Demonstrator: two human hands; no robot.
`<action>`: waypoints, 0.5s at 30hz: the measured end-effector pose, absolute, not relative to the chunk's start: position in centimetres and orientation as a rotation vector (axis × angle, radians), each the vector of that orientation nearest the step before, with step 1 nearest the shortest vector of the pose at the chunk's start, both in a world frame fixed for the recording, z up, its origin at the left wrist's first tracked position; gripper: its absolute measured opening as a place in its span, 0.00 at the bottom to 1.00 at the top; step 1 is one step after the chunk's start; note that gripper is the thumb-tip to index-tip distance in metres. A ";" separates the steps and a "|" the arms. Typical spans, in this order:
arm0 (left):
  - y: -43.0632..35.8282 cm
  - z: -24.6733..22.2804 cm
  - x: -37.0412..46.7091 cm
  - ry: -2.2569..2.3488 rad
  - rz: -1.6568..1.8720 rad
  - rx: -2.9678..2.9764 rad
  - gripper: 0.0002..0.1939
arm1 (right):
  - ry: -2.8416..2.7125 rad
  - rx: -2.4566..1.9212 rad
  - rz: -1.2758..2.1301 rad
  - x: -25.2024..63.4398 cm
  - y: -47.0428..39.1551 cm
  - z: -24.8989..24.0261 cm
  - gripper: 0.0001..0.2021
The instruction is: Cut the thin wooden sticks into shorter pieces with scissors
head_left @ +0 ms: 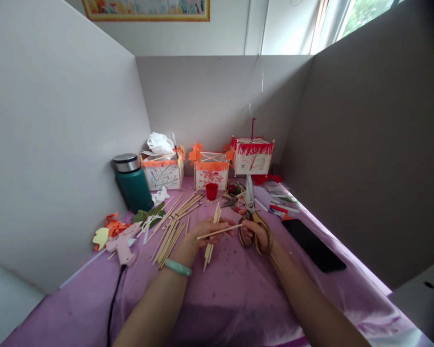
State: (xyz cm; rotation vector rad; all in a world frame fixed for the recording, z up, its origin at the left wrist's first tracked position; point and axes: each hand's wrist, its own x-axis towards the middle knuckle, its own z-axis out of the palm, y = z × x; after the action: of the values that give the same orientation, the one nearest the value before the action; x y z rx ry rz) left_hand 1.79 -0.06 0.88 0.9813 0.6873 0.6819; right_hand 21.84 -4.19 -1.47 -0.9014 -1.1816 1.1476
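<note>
My left hand [208, 231], with a green bangle [178, 267] on the wrist, is closed around a few thin wooden sticks [209, 253] that point up and down. One more wooden stick [220, 232] lies crosswise over that hand, its right end at the fingertips of my right hand [257, 232]. In the right hand is a pair of gold-handled scissors [250, 197], blades pointing up and away from me. Left of my hands, several loose wooden sticks [169, 243] lie on the purple cloth [235, 289].
Three paper lanterns [211, 177] stand along the back, behind a small red cup [211, 192]. A green bottle [133, 188] and a pink glue gun [124, 246] with a black cord are at left. A black phone [314, 245] lies at right. Grey partitions enclose the table.
</note>
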 end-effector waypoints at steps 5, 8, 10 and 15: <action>0.3 1.1 2.3 0.638 0.552 1.052 0.12 | -1.231 -0.995 1.053 21.7 -4.4 -1.4 0.21; 1.0 1.4 1.9 0.701 0.651 0.993 0.13 | -1.312 -1.221 0.832 22.1 -4.5 -1.4 0.21; 1.4 1.5 1.5 0.740 0.755 0.928 0.13 | -1.415 -1.403 0.539 22.3 -4.4 -1.5 0.19; 1.9 1.4 0.9 0.760 0.934 0.846 0.15 | -1.719 -1.643 0.043 21.9 -4.4 -1.9 0.19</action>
State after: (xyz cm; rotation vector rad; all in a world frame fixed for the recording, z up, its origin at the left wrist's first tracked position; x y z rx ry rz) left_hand 0.87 1.94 1.38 0.8461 0.7603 0.9342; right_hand 21.91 -4.43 -1.94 -1.6429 -1.7189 0.0433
